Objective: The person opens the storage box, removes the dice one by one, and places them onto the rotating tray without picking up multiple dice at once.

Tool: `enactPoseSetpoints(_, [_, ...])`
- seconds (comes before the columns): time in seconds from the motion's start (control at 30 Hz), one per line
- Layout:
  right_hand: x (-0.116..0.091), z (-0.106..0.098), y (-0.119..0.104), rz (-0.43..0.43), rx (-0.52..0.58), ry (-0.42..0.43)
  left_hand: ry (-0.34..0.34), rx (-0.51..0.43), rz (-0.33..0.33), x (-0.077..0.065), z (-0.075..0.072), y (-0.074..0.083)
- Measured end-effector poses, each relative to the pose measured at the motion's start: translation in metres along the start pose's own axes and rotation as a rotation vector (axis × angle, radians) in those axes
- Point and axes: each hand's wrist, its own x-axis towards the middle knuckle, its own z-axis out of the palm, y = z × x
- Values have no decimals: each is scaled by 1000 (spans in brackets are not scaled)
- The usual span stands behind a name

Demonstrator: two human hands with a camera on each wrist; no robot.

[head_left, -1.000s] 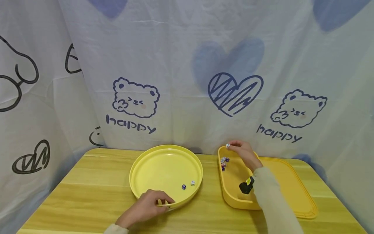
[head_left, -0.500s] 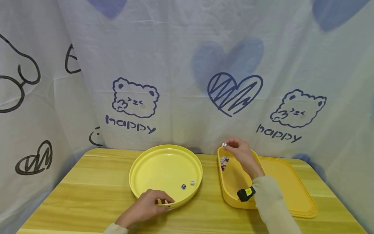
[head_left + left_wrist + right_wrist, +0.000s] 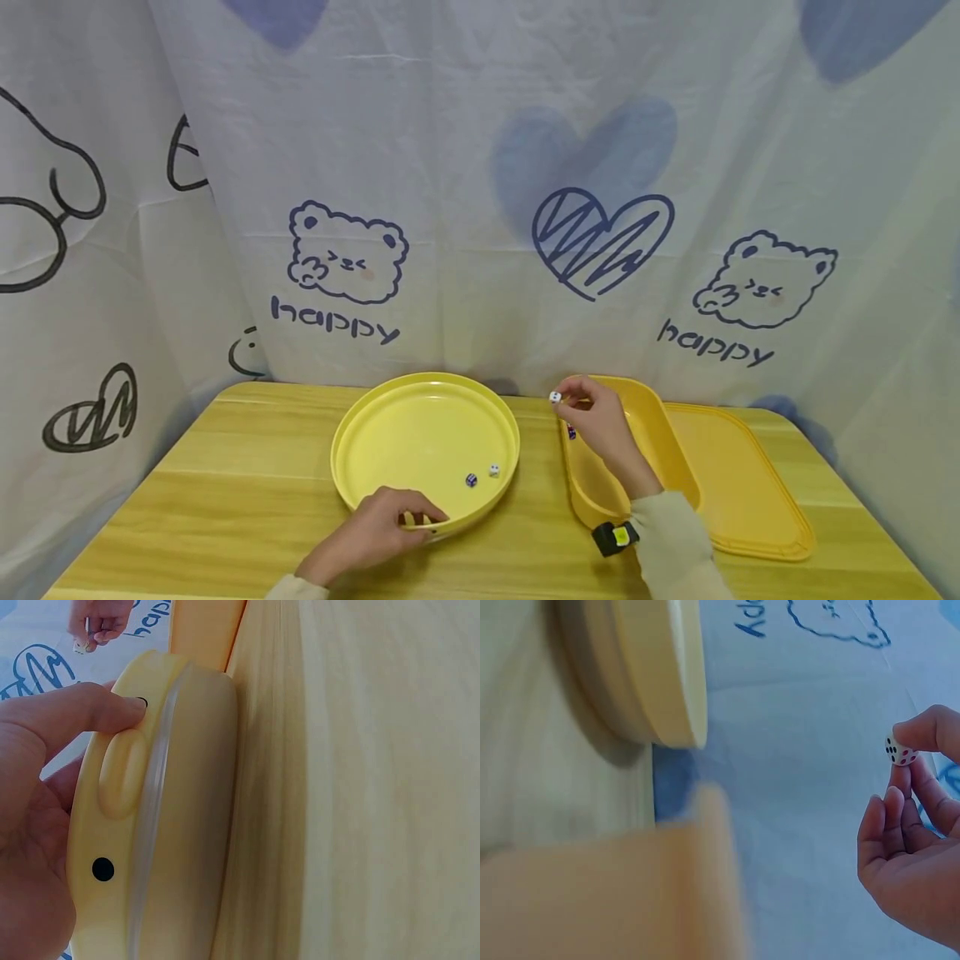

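Observation:
My right hand (image 3: 597, 421) pinches a white die (image 3: 901, 751) between thumb and fingertips, above the left edge of the orange-yellow box (image 3: 660, 425). At the near rim of the round yellow tray (image 3: 412, 417), my left hand (image 3: 386, 523) grips the edge; in the left wrist view its thumb (image 3: 120, 711) presses the outer wall beside a black dot. A dark blue die (image 3: 471, 480) and another white die (image 3: 494, 471) lie inside the tray at its right. One dark die (image 3: 572, 432) shows in the box; my right hand covers the spot around it.
A flat orange-yellow lid (image 3: 757, 483) lies right of the box on the wooden table (image 3: 225, 483). Behind the table hangs a white printed curtain (image 3: 465, 292). A strip of tabletop separates tray and box. A black wrist device (image 3: 615, 539) sits on my right wrist.
My right hand has moved left and nearer with the white die, from the box's far end to over its left edge. The left hand stays on the tray rim.

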Motion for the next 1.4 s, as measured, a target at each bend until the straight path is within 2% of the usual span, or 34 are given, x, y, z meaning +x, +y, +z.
enactPoseSetpoints(0.33, [-24,29,1,-66,59,-66,8,8,5,0,4,0])
enactPoseSetpoints(0.53, [-28,48,4,-79,41,-183,16,9,16,-1,0,1])
enactPoseSetpoints(0.7, [-32,58,9,-129,74,-261,14,7,24,-2,-1,1])
enactPoseSetpoints(0.83, [-35,63,13,-154,83,-296,11,14,31,-2,0,1])
enactPoseSetpoints(1.03, [-37,68,17,-160,37,-345,10,20,37,-2,0,0])
enactPoseSetpoints(1.4, [-37,68,20,-132,27,-350,7,17,38,0,3,-1])
